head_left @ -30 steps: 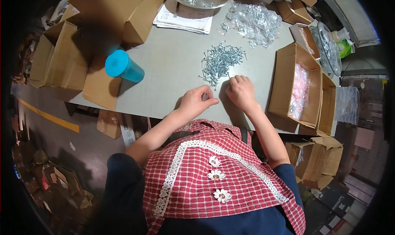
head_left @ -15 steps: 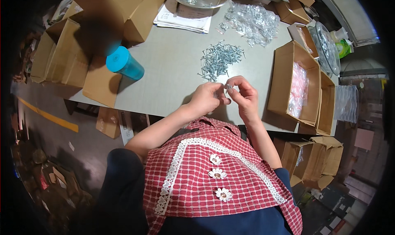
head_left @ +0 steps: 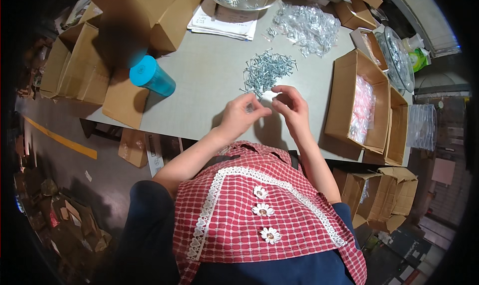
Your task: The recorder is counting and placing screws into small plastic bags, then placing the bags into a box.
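Note:
A loose pile of small silvery screws (head_left: 269, 69) lies on the pale table just beyond my hands. My left hand (head_left: 238, 116) is curled near the pile's front edge, its thumb and forefinger forming a ring. Inside that curl shows a silvery glint that looks like screws, mostly hidden by the fingers. Close by on the right, my right hand (head_left: 293, 109) is raised with thumb and forefinger apart, and nothing shows between them. The two hands do not touch.
Behind the pile lie clear plastic bags of hardware (head_left: 312, 28), a metal bowl (head_left: 244, 5) holding screws and a paper stack (head_left: 224, 23). Left stands a blue cup (head_left: 153, 76) beside cardboard boxes (head_left: 82, 60). An open carton (head_left: 344, 103) with pinkish bags is right.
My hands have moved slightly apart. The right thumb and forefinger, closed on a small metal piece before, have spread. My left hand has shifted a little left, its fingers curled inward.

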Tool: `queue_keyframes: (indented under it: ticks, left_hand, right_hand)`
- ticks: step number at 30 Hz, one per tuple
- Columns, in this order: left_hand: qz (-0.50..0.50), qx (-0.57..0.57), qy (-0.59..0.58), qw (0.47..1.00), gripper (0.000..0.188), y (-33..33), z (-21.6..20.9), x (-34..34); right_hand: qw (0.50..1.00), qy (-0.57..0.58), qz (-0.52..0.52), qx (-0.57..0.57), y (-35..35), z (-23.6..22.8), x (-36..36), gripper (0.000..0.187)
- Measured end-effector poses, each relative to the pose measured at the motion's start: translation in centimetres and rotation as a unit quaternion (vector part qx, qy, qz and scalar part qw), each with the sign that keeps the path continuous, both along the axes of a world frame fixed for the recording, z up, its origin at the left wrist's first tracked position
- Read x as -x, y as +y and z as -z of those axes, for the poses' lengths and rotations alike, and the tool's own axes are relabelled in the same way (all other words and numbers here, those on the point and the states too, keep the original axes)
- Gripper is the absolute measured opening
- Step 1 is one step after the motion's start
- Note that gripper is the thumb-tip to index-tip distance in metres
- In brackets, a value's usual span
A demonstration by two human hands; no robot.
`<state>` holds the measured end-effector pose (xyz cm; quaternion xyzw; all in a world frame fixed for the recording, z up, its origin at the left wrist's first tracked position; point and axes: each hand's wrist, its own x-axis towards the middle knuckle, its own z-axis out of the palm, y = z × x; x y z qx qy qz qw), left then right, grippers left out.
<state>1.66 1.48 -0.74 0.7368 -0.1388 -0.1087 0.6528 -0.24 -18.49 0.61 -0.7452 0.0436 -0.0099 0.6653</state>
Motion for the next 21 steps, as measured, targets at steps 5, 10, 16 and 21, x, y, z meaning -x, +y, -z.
queue_keyframes:
  ticks: [5,10,16,21]
  left_hand:
    - [-0.044,0.003,0.102,0.994,0.024,1.9,-0.1,-0.4]
    - [-0.05,-0.011,0.065,0.997,0.024,2.1,0.2,-0.5]
    - [-0.028,-0.112,-0.103,0.988,0.026,1.9,0.3,-0.7]
    - [0.018,-0.123,-0.117,0.985,0.025,0.4,0.3,-0.3]
  right_hand:
    - [0.949,0.057,-0.038,0.308,0.6,1.4,-1.7,0.026]
    - [0.867,0.002,-0.097,0.488,1.3,2.4,-1.9,0.03]
    - [0.909,0.013,-0.125,0.397,0.3,-1.9,-0.8,0.02]
    - [0.934,-0.169,-0.169,0.265,1.6,-7.4,0.8,0.014]
